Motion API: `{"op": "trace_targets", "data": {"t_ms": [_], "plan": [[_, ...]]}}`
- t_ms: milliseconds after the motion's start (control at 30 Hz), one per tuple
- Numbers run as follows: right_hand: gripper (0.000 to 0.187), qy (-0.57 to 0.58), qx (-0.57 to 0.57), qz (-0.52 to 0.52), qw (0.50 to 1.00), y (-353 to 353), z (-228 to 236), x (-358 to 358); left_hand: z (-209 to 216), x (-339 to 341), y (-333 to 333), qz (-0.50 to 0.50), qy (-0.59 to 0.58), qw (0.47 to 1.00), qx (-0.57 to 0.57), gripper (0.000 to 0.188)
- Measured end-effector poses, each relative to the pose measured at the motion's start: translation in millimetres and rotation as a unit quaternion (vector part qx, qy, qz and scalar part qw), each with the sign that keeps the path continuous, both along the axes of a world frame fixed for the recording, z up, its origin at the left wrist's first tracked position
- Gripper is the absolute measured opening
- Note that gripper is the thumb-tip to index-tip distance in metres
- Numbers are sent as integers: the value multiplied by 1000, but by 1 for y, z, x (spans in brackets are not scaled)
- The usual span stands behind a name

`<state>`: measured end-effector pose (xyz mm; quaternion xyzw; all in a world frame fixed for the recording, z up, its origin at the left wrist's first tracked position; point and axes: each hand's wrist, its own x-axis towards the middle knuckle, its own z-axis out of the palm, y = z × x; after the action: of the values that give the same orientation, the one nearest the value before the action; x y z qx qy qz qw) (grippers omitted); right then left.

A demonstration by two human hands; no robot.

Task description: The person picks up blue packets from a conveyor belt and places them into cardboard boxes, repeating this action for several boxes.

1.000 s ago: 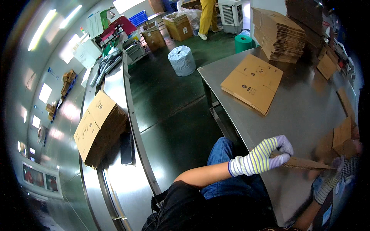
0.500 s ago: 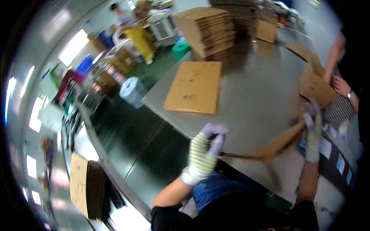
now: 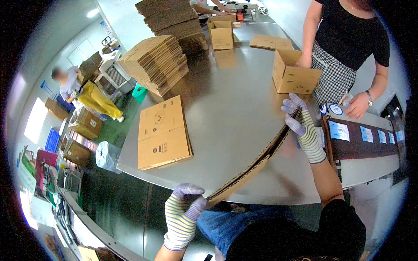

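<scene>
A flattened cardboard box (image 3: 254,166) stretches edge-on between my two gloved hands, over the near edge of the metal table. My left hand (image 3: 183,215), in a striped glove with purple fingertips, pinches its near-left end. At the far-right end my right hand (image 3: 304,130), in a matching glove, grips the board between thumb and fingers. Both hands are closed on it. The layers along its edge are slightly parted near the middle. To the left of the board, a few flat boxes (image 3: 163,132) lie on the table.
A tall stack of flat cartons (image 3: 154,63) stands at the back left of the metal table (image 3: 217,113). Across the table at right, a co-worker has one hand in an open box (image 3: 296,74). Beside that person runs a dark conveyor (image 3: 361,145) carrying blue-and-white packets (image 3: 339,130).
The view has swung to the right, bringing the co-worker and conveyor further in. The board is still held at both ends and now shows a straighter, slanting edge.
</scene>
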<state>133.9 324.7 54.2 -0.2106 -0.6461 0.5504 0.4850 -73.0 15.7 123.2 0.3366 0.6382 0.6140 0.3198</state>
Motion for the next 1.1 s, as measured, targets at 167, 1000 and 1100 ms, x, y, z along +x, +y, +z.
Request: {"op": "trace_targets", "data": {"t_ms": [167,1000,1100], "plan": [[83,-23,43,44,998,-28,22,11,-3,-3,5,111,62,991,42,8],[62,-315,-42,205,926,-43,-18,-2,-50,36,67,-230,686,690,24,31],[51,-271,67,145,949,-54,-14,3,-35,30,58,-249,648,719,-39,23]]}}
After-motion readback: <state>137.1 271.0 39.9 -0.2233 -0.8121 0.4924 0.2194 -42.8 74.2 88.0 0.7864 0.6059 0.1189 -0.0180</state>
